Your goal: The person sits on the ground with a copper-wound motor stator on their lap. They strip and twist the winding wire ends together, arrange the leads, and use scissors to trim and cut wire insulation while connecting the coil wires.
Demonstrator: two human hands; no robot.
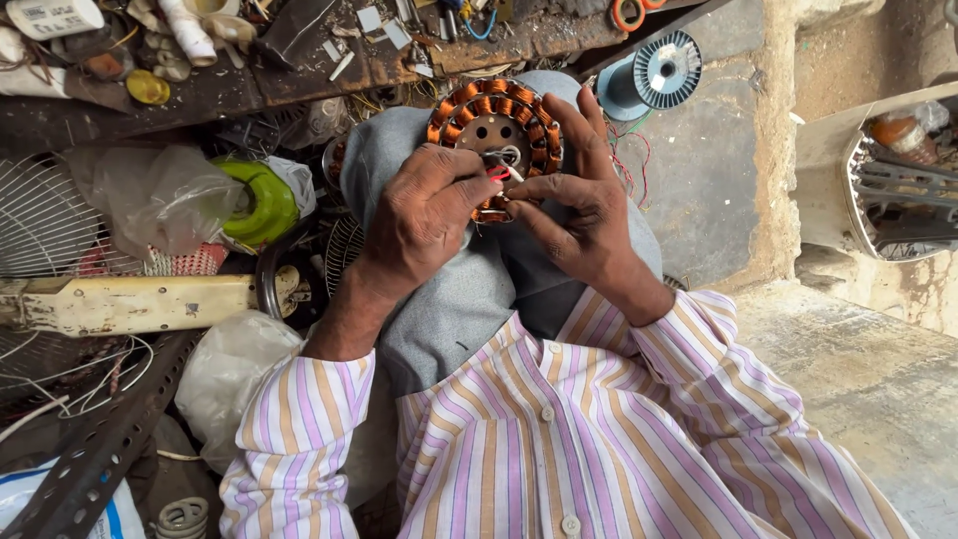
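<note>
Left hand (424,215) is curling closed over the lower edge of the round stator (496,140), fingertips pinching at the red wire ends (498,175) near its centre; we are seeing the stator resting on our raised knee in grey trousers (449,299). Right hand (579,205) is gripping the stator's right side, fingers spread up along the copper coils, thumb pressing in toward the same wires. Both hands are touching each other at the thumbs. We are wearing a striped shirt (559,439). Just beyond the stator a cluttered workbench (299,70) is running across the top, and a wire spool (649,75) is sitting to the upper right, near the right hand. Left of us a lime green part (264,205) under a plastic bag, a fan grille (45,215) and a cream fan blade (120,299) are lying well apart from the hands
</note>
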